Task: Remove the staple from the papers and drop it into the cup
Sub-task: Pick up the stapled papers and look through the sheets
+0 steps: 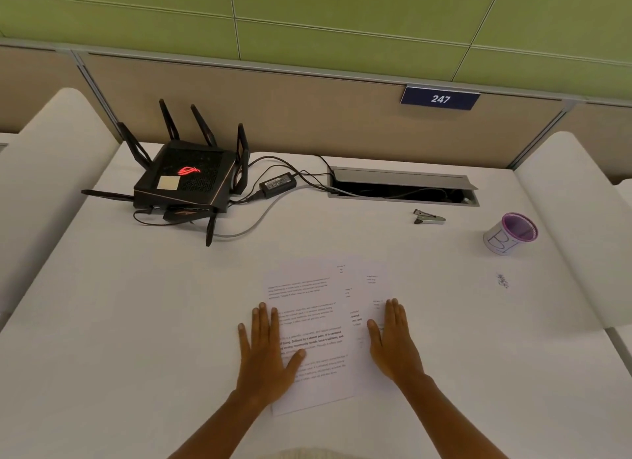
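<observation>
Printed papers [321,308] lie fanned on the white desk in front of me, the sheets slightly offset. My left hand [265,352] rests flat on their left edge, fingers spread. My right hand [393,342] lies flat on their right edge, holding nothing. The staple itself is too small to make out. A metal staple remover [429,217] lies farther back on the desk, to the right of centre. A white cup with a purple rim [509,234] stands at the far right, open side tilted toward me.
A black router with antennas [186,181] and its power brick [277,185] and cables sit at the back left. An open cable hatch [403,185] is set into the desk behind the staple remover. A small dark speck cluster [502,280] lies below the cup. White dividers flank both sides.
</observation>
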{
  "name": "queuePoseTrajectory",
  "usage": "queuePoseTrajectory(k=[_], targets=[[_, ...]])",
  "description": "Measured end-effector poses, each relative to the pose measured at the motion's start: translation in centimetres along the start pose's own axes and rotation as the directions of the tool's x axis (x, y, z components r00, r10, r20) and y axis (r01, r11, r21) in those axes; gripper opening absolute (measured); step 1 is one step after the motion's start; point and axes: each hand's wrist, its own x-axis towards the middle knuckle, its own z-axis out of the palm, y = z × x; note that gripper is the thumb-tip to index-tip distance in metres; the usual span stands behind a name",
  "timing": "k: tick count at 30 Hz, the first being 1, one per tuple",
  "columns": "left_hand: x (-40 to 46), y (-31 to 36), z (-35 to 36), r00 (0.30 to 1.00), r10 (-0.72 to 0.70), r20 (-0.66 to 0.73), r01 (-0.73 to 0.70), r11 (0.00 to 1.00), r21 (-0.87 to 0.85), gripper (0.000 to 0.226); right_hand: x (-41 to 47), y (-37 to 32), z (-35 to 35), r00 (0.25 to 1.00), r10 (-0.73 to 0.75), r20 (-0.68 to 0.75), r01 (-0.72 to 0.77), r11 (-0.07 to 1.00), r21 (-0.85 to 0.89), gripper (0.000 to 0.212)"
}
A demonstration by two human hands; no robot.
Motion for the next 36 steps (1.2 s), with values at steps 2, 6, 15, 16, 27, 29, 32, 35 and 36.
queuePoseTrajectory(k=[2, 6, 15, 16, 27, 29, 32, 35, 36], targets=[[0.4, 0.8, 0.2, 1.0, 0.014, 0.013, -0.014, 1.0, 0.007, 0.109, 0.0, -0.6, 0.3, 1.0, -0.012, 0.008, 0.012, 1.0, -0.001, 0.077], [1.1, 2.3, 0.6, 1.0, 0.024, 0.016, -0.024, 1.0, 0.003, 0.11, 0.0, -1.5, 0.9, 0.999, -0.038, 0.006, 0.038, 0.999, -0.019, 0.079], [2.4, 4.9, 1.0, 0.998, -0.055, 0.03, 0.058, 0.994, -0.089, 0.115, 0.1, -1.3, 1.1, 0.995, -0.1, 0.028, 0.104, 0.975, -0.198, 0.119], [2.8, 4.9, 0.7, 0.998, -0.054, 0.023, 0.057, 0.993, -0.107, 0.114, 0.1, -1.1, 1.0, 0.994, -0.103, 0.035, 0.108, 0.971, -0.214, 0.122], [11.2, 2.1, -5.2, 0.998, -0.021, 0.068, 0.036, 0.97, -0.238, 0.118, -0.2, -1.6, 0.6, 0.998, -0.047, 0.05, 0.057, 0.973, -0.223, 0.13], [11.7, 2.1, -5.3, 0.996, -0.012, 0.088, 0.031, 0.977, -0.211, 0.121, -0.3, -1.5, 0.6, 0.998, -0.049, 0.048, 0.058, 0.974, -0.219, 0.13], [11.2, 2.2, -5.1, 0.996, 0.002, 0.088, 0.014, 0.983, -0.185, 0.125, -0.3, -1.5, 0.5, 0.997, -0.054, 0.05, 0.064, 0.974, -0.218, 0.129], [10.9, 2.4, -5.3, 0.996, 0.023, 0.088, -0.005, 0.98, -0.197, 0.124, -0.3, -1.6, 0.4, 0.997, -0.056, 0.048, 0.065, 0.973, -0.219, 0.129], [10.8, 2.4, -5.5, 0.995, 0.03, 0.094, -0.01, 0.978, -0.209, 0.124, -0.3, -1.6, 0.4, 0.997, -0.056, 0.047, 0.065, 0.973, -0.221, 0.129]])
